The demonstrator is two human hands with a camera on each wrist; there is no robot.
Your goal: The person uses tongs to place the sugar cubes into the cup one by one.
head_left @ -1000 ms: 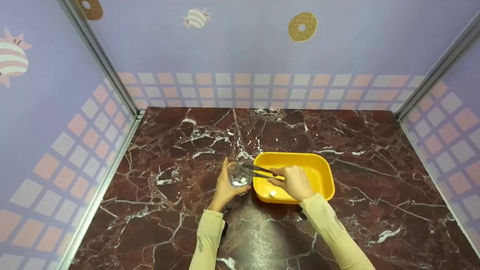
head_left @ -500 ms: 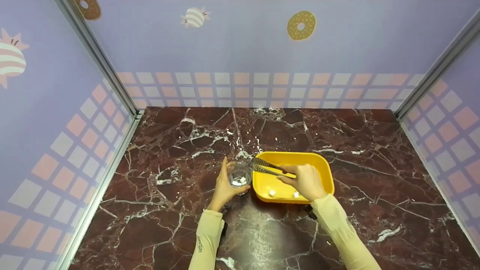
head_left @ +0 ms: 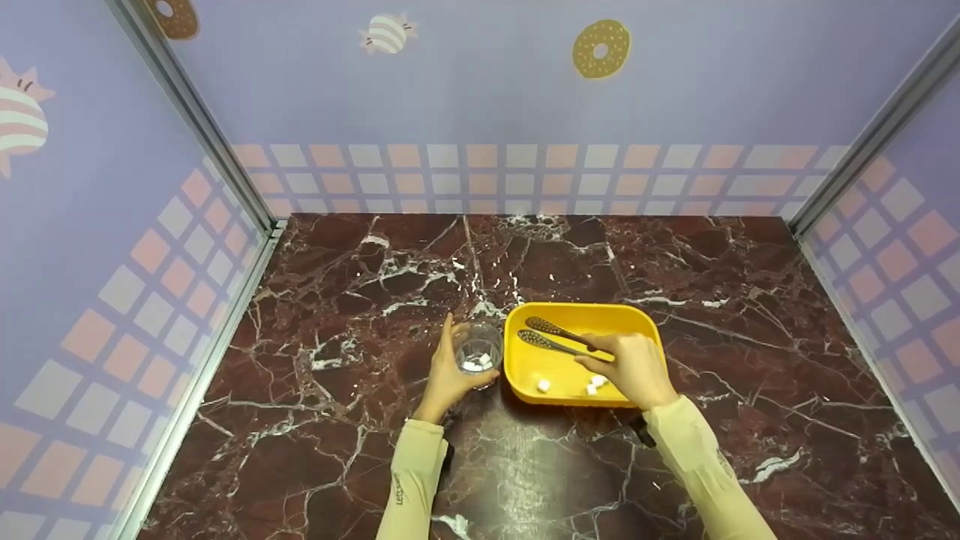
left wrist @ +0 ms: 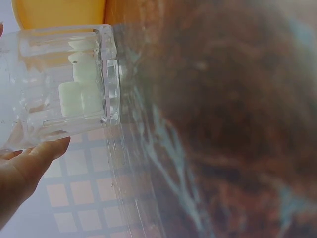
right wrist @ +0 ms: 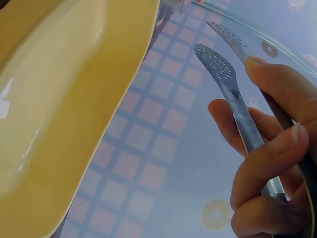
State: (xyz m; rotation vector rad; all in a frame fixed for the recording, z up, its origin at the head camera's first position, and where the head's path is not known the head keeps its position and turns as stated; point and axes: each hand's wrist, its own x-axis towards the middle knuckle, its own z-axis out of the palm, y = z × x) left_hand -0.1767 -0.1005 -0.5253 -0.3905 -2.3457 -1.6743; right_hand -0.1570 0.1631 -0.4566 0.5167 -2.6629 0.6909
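My left hand (head_left: 448,370) holds a clear glass (head_left: 480,334) from its left side, thumb in front and a finger stretched up along the far side. The glass stands on the table, and several small white cubes (left wrist: 81,89) lie at its bottom. With my right hand (head_left: 636,366) I grip metal tongs (head_left: 553,341) over the yellow basin (head_left: 512,375). Their perforated tips (right wrist: 214,62) are spread apart with nothing between them. In the basin, white cubes (head_left: 544,385) lie along the near side, partly beside my right hand.
Dark red marble-patterned table (head_left: 337,450) lies under everything, with white crumbs (head_left: 496,281) scattered behind the glass and basin. Purple walls (head_left: 480,90) with printed tiles and sweets enclose the back and both sides.
My right hand and the tongs have moved right, from over the glass to above the basin, and the tips have spread. More white cubes show in the basin. The left hand stays on the glass.
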